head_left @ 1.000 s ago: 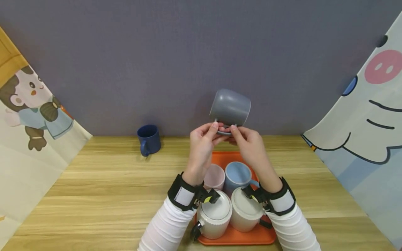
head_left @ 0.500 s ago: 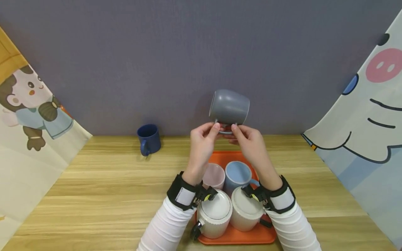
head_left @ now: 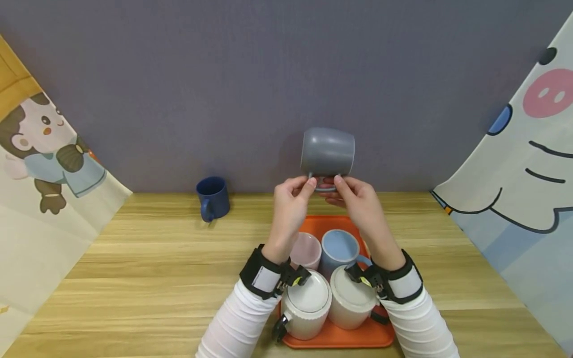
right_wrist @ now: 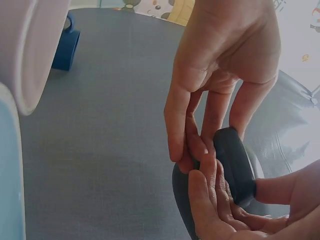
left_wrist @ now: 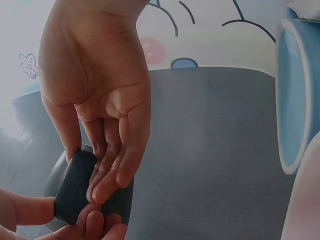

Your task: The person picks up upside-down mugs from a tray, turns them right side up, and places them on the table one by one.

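A plain grey mug [head_left: 328,151] is held up on its side above the back of the table, its handle pointing down toward the person. My left hand [head_left: 288,206] pinches one end of the handle between thumb and fingers. At the other end, my right hand [head_left: 361,199] pinches it the same way. The left wrist view shows the dark handle [left_wrist: 75,185] between both thumbs and the fingers. In the right wrist view the handle [right_wrist: 234,165] partly covers the mug's body, and the fingertips of both hands meet beside it.
Below the hands lies an orange tray [head_left: 337,340] bearing a pink mug [head_left: 306,250], a light blue mug [head_left: 338,251] and two whitish mugs turned bottom up, one at left [head_left: 307,308] and one at right [head_left: 352,301]. A dark blue mug [head_left: 217,201] stands at the back left, by the grey wall [head_left: 224,99].
The grey mug has turned slightly from a tilt to nearly level. Both hands keep hold of its handle, with the fingers shifted a little; the other mugs stay put.
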Tool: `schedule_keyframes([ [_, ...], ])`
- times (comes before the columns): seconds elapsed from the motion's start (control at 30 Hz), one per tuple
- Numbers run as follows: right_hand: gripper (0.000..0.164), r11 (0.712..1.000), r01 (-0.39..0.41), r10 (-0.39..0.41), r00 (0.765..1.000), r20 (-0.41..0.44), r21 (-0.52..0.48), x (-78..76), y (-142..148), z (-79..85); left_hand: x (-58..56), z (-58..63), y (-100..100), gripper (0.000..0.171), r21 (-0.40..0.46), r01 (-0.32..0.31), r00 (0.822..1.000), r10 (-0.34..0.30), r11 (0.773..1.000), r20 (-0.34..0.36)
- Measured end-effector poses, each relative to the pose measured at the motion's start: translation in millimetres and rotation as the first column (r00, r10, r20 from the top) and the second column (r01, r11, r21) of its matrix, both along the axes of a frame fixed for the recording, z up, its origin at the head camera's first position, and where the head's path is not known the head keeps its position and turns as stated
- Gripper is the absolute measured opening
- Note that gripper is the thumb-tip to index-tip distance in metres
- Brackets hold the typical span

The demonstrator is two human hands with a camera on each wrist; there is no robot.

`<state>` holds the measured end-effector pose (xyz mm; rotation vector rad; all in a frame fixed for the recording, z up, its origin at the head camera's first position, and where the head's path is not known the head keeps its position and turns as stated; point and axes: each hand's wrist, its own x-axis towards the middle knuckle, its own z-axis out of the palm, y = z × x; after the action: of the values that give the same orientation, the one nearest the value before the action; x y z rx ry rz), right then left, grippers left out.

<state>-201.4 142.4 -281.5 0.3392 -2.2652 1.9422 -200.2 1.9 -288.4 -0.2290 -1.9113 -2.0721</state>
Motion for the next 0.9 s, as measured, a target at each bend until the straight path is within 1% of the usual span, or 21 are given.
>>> schedule_keyframes([
  [0.1, 0.043, 0.999, -0.023, 0.023, 1.000, 0.016, -0.034, -0.8, 0.2, -0.5, -0.8, -1.1, 0.2, 0.021, -0.002, -0.001, 1.000, 0.001, 1.000, 0.011],
  [0.2, 0.043, 0.995, -0.041, 0.044, 0.999, 0.029, -0.090, -1.4, 0.2, -1.0, -1.4, -1.9, 0.6, 0.020, -0.007, 0.002, 1.000, -0.002, 1.000, 0.022],
  [0.43, 0.042, 0.967, -0.058, 0.073, 0.996, 0.052, -0.247, -0.4, 0.2, -0.3, -2.2, -2.4, 3.8, 0.022, 0.002, 0.024, 0.999, -0.024, 1.000, 0.049],
  [0.47, 0.039, 0.959, -0.072, 0.090, 0.994, 0.054, -0.274, -0.3, 0.6, -0.5, -2.2, -2.4, 4.0, 0.022, 0.004, 0.026, 0.998, -0.026, 1.000, 0.050],
  [0.53, 0.032, 0.933, -0.107, 0.134, 0.989, 0.056, -0.342, 0.0, 1.4, -0.9, -2.0, -2.5, 4.5, 0.022, 0.013, 0.038, 0.998, -0.039, 0.999, 0.052],
  [0.6, 0.025, 0.893, -0.141, 0.185, 0.981, 0.062, -0.427, 0.5, 2.3, -0.8, -2.1, -2.5, 5.3, 0.022, 0.026, 0.056, 0.997, -0.057, 0.998, 0.055],
  [0.63, 0.023, 0.868, -0.157, 0.212, 0.975, 0.066, -0.472, 0.4, 2.7, -1.0, -2.3, -2.8, 5.9, 0.022, 0.036, 0.066, 0.996, -0.068, 0.997, 0.060],
  [0.7, 0.023, 0.829, -0.169, 0.248, 0.966, 0.078, -0.533, 0.2, 3.4, -0.8, -2.8, -3.6, 6.8, 0.022, 0.069, 0.089, 0.992, -0.095, 0.994, 0.082],
  [0.77, 0.023, 0.806, -0.169, 0.267, 0.959, 0.094, -0.567, -0.1, 4.2, -0.8, -3.1, -4.0, 7.6, 0.023, 0.097, 0.105, 0.988, -0.115, 0.990, 0.102],
  [0.8, 0.023, 0.800, -0.166, 0.271, 0.958, 0.100, -0.576, -0.4, 4.7, -0.9, -3.4, -4.4, 7.9, 0.023, 0.111, 0.111, 0.986, -0.123, 0.988, 0.112],
  [0.9, 0.023, 0.794, -0.159, 0.272, 0.956, 0.108, -0.586, -1.3, 5.2, -1.3, -3.6, -4.8, 8.4, 0.023, 0.140, 0.126, 0.981, -0.145, 0.982, 0.130],
])
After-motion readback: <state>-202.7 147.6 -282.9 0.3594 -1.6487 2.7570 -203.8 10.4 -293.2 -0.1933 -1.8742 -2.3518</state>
